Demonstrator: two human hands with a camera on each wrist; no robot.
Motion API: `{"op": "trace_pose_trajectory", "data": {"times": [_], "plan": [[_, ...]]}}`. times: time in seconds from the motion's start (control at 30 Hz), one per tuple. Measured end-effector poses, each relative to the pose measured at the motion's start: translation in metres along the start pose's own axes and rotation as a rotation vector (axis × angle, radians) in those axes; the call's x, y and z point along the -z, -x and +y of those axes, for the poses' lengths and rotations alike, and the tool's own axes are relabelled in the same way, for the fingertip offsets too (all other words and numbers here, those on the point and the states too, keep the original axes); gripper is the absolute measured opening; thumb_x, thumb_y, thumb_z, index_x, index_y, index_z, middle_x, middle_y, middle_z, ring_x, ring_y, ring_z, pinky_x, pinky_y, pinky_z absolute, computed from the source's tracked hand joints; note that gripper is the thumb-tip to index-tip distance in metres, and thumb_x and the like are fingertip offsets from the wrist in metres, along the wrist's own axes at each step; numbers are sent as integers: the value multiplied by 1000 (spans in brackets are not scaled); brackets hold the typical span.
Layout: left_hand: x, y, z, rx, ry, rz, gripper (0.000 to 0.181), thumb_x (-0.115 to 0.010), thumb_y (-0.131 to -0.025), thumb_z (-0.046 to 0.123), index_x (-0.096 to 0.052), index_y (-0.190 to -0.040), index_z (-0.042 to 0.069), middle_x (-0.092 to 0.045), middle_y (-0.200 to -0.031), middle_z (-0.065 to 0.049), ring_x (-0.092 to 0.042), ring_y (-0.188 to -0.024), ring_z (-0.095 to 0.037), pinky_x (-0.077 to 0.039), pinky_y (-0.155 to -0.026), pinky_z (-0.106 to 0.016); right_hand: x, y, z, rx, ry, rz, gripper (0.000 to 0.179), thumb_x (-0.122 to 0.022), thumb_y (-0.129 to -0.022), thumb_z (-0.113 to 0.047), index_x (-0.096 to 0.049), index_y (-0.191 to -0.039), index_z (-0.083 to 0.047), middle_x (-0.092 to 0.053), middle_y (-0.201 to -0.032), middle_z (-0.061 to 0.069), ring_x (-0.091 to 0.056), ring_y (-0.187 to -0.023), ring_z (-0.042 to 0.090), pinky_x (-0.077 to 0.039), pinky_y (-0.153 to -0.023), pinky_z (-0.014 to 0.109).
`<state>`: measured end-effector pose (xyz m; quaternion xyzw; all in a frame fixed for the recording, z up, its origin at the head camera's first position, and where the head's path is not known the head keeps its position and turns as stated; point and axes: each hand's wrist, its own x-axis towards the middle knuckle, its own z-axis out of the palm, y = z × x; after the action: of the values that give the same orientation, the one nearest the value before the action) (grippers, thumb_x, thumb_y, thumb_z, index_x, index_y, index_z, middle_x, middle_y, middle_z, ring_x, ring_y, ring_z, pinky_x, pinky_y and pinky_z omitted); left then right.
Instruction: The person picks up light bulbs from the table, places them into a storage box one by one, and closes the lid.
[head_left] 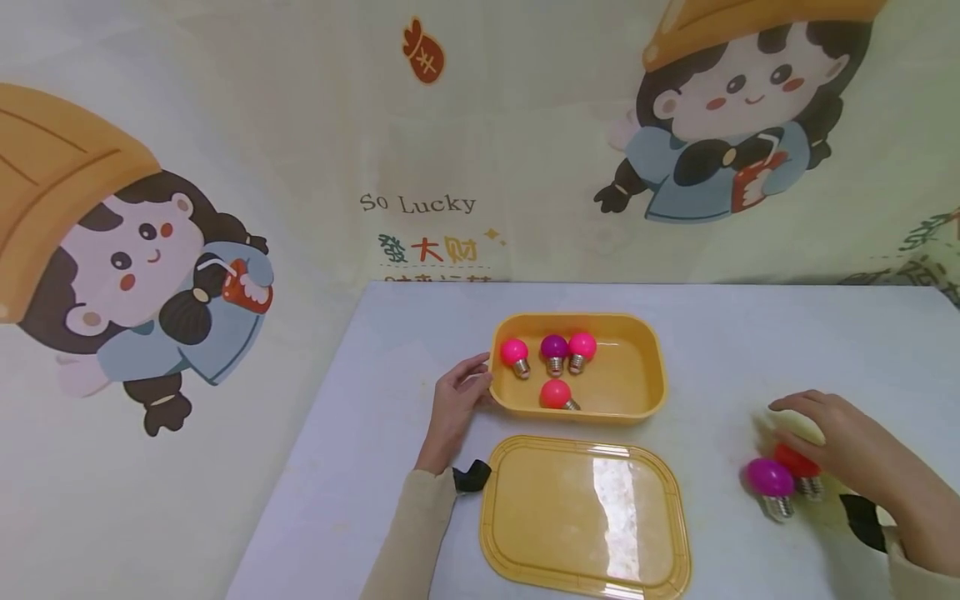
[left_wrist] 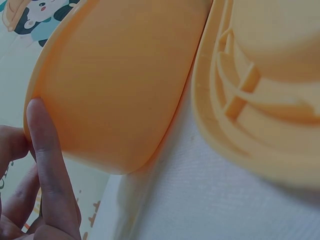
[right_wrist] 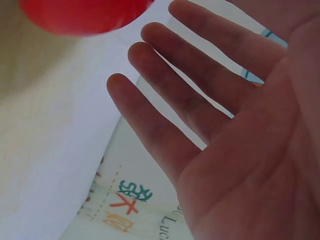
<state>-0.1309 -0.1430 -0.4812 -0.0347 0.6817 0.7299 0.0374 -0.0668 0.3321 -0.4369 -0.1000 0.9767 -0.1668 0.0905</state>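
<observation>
4 bulbs in the box, 2 on the table, lid off

The yellow box (head_left: pixel 626 379) stands near the far edge of the white table (head_left: pixel 360 400) and holds 4 bulbs: a left pink bulb (head_left: pixel 514 352), a purple bulb (head_left: pixel 554 347) and a right pink bulb (head_left: pixel 582 346) in a loose row, plus a reddish-pink bulb (head_left: pixel 556 394) against the box's near wall. 2 lie out, toward the table's right edge: a second purple bulb (head_left: pixel 770 477) and, just beside it, a red bulb (head_left: pixel 798 464). With 4 of the 6 visible bulbs inside, the loading looks more than half done; the 2 outside appear to be what is left. The yellow lid (head_left: pixel 555 517) lies flat between the box and the table's near edge, not fitted.

The left hand (head_left: pixel 455 408) grips the box's left end between thumb and fingers; how firmly, I cannot tell. The right hand (head_left: pixel 855 442) is at the red bulb with fingers apart and nearly straight, with hold of nothing; whether the thumb touches the bulb is unclear.
</observation>
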Motion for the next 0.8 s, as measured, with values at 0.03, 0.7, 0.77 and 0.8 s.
{"op": "trace_pose_trajectory", "data": {"times": [0.03,0.7,0.77,0.8], "plan": [[0,0,0,-1,-4,0,36,-67,-95,11,-63,-131,7,-59,-114,-11,-66,-89,-19,-60,-70,-26,-1,1,2,6,0,0,35,-77,-83,-12,-65,-111,6,-58,-113,35,-49,-105,54,-42,-90,72],[1,-1,-2,-5,-8,-4,38,-69,-94,14,-63,-131,9,-59,-114,-10,-65,-89,-18,-60,-71,-26,-4,2,13,-83,-70,-109,36,-76,-85,-16,-64,-110,7,-62,-104,27,-62,-86,40,-58,-70,53],[2,-1,-3,-6,-9,-4,38,-69,-94,15,-63,-131,8,-59,-114,-10,-65,-89,-19,-60,-71,-25,-4,1,13,-90,-88,-135,38,-76,-85,-18,-64,-111,7,-63,-104,26,-62,-86,37,-58,-70,51],[2,-1,-3,-7,-10,-4,38,-69,-94,15,-63,-131,8,-59,-114,-10,-65,-89,-19,-60,-71,-25,-4,1,13,-95,-96,-149,40,-76,-86,-20,-64,-111,8,-64,-104,25,-62,-86,36,-58,-70,51]]}}
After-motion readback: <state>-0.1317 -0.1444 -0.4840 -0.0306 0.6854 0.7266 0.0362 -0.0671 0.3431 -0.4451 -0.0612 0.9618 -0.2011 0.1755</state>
